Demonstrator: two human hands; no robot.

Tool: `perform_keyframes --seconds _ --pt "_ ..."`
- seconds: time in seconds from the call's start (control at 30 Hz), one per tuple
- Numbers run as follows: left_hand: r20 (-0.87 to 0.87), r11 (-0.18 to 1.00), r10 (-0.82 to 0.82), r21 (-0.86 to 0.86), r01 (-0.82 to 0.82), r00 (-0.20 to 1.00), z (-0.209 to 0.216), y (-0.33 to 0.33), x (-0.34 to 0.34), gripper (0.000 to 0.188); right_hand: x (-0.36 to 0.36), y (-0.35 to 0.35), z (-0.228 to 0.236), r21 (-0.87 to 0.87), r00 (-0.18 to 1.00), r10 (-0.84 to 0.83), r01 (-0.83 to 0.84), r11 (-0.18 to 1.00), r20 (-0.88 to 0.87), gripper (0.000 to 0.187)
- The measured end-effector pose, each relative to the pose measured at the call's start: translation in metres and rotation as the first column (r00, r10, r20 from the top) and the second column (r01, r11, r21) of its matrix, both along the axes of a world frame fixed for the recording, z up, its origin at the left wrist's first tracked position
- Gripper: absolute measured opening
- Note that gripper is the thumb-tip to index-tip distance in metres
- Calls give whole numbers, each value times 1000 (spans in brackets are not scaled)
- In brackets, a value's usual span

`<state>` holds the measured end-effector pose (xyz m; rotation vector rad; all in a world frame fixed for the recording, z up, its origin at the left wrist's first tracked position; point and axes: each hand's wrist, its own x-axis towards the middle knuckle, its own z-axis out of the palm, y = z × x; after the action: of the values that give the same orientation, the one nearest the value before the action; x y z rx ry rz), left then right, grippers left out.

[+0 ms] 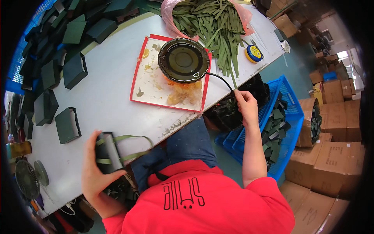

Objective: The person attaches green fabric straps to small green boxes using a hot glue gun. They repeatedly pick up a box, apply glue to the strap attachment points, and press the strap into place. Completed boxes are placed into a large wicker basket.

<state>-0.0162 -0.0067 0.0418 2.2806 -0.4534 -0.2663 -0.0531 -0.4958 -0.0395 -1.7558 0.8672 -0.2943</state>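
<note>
The left hand (95, 171) holds a small, dark green, rectangular box (104, 148) between widely spread thumb and fingers, just to the right of its palm, by the table's near edge. An olive-green flat fabric ribbon (134, 155) loops out from the box's right side. The right hand (248, 107) pinches, thumb against fingers, the end of a narrow olive-green fabric strip (234, 81), which extends beyond the fingertips toward a heap of similar strips (206, 19).

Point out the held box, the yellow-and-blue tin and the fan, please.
Held box (113, 151), head view: pale side.
Tin (254, 53), head view: yellow top.
Fan (27, 179), head view: grille middle.
</note>
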Motion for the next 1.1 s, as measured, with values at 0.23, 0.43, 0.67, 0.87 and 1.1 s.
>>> perform_keyframes --seconds 0.23,0.43,0.67,0.87,1.1 --pt "65 784 439 460 -417 896 18 77 -27 100 1 -2 3 -171 956 47 3 985 289 14" --pt "235 560 507 642 -524 829 4 109 -11 95 -7 23 35 26 923 77 -94 995 378 16" --pt "304 659 321 608 -443 897 14 77 28 94 -22 38 63 143 812 288 -409 901 508 29" --pt "149 753 129 628 -194 980 17 62 84 102 -26 47 78 -107 863 354 -339 935 360 7" --pt "137 828 94 540 -154 986 12 24 92 95 -2 78 85 -234 736 479 -419 877 479 5"
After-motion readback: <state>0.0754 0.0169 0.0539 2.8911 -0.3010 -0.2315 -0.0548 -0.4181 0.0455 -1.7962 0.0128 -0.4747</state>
